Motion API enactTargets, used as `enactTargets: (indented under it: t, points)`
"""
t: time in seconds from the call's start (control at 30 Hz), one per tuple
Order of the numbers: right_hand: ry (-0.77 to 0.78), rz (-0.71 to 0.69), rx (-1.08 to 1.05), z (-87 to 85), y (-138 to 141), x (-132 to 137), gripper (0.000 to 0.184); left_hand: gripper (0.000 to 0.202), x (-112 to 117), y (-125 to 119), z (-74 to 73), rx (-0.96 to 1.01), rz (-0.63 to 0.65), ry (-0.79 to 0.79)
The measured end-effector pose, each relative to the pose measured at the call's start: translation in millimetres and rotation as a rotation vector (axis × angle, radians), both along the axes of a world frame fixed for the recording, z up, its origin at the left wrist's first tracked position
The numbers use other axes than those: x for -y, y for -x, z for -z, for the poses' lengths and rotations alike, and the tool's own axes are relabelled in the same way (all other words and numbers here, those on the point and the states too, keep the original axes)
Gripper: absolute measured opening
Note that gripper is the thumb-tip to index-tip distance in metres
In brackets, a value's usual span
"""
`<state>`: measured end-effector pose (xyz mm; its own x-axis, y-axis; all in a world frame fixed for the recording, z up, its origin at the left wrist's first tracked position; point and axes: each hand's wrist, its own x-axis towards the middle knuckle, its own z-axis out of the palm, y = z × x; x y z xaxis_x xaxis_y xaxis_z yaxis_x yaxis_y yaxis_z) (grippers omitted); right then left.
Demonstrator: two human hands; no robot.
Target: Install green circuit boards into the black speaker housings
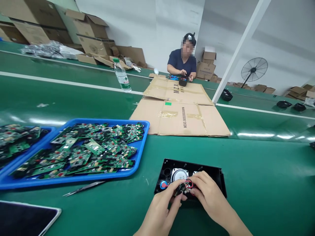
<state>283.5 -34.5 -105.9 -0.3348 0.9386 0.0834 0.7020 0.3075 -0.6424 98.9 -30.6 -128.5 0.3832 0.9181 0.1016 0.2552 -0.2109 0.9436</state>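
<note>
Over a black speaker housing point(209, 170), my left hand point(163, 205) pinches a small circuit board point(183, 188) between thumb and fingers. My right hand point(209, 193) is closed at the board's right side, where red and black wires point(189, 183) loop; its fingertips partly hide what they grip. Inside the housing a round speaker point(179, 175) shows at the left, and a second is mostly covered by my right hand. A blue round part point(163, 185) with a red wire sits at the housing's left end.
Blue trays point(141, 154) heaped with green circuit boards stand at the left. Tweezers point(85, 188) and a dark flat screen point(27, 218) lie nearer. Beyond are flattened cardboard point(172, 121), a water bottle point(122, 77) and a person point(183, 62) handling a black housing.
</note>
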Motion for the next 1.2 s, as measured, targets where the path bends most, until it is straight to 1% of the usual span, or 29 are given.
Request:
enactTargets:
  t: [0.13, 0.33, 0.43, 0.5, 0.57, 0.63, 0.7, 0.73, 0.77, 0.8, 0.9, 0.93, 0.97, 1.03, 1.13, 1.2]
  points:
    - [0.044, -0.025, 0.036, -2.8, 0, 1, 0.013, 0.028, -1, -1, -3.6, 0.036, 0.003, 0.063]
    - [-0.002, -0.021, 0.057, 1.4, 1, 2, 0.009, 0.026, -1, -4, -7.4, 0.072, -0.016, 0.097]
    - [-0.015, -0.008, 0.02, 0.6, 2, 2, 0.009, 0.024, 1, -6, -8.6, 0.098, -0.03, 0.13]
    - [-0.002, 0.002, -0.046, -0.7, 0, 2, 0.009, 0.025, 3, -7, -9.5, 0.133, -0.065, 0.173]
    - [-0.013, 0.053, -0.133, -0.8, -3, 2, 0.012, 0.03, 4, -8, -10.5, 0.174, -0.136, 0.223]
    - [-0.084, 0.16, -0.186, 1.0, -10, 2, 0.017, 0.034, 2, -7, -11.8, 0.192, -0.182, 0.281]
    - [-0.184, 0.267, -0.155, 4.1, -19, 2, 0.021, 0.035, -3, -3, -13.6, 0.189, -0.174, 0.344]
    - [-0.218, 0.287, -0.103, 5.5, -23, 2, 0.024, 0.035, -6, 0, -14.6, 0.188, -0.157, 0.372]
    - [-0.232, 0.277, -0.03, 6.7, -28, 1, 0.03, 0.034, -9, 2, -15.6, 0.187, -0.145, 0.392]
    - [-0.228, 0.243, 0.053, 7.2, -31, 1, 0.04, 0.034, -11, 5, -16.7, 0.182, -0.147, 0.402]
    - [-0.148, 0.057, 0.294, 5.0, -36, 0, 0.08, 0.025, -16, 9, -20.4, 0.11, -0.21, 0.387]
    - [-0.117, 0.0, 0.351, 3.3, -36, 0, 0.087, 0.022, -16, 10, -21.7, 0.082, -0.239, 0.38]
    - [-0.088, -0.04, 0.395, 1.4, -35, 0, 0.089, 0.024, -16, 10, -22.9, 0.066, -0.266, 0.379]
    - [-0.048, -0.069, 0.448, -1.9, -34, 0, 0.084, 0.032, -16, 9, -24.7, 0.065, -0.287, 0.405]
    - [-0.04, -0.04, 0.46, -3.9, -31, 1, 0.077, 0.037, -14, 7, -26.1, 0.102, -0.299, 0.457]
    - [-0.047, -0.031, 0.438, -4.3, -30, 0, 0.074, 0.038, -12, 4, -26.4, 0.131, -0.317, 0.456]
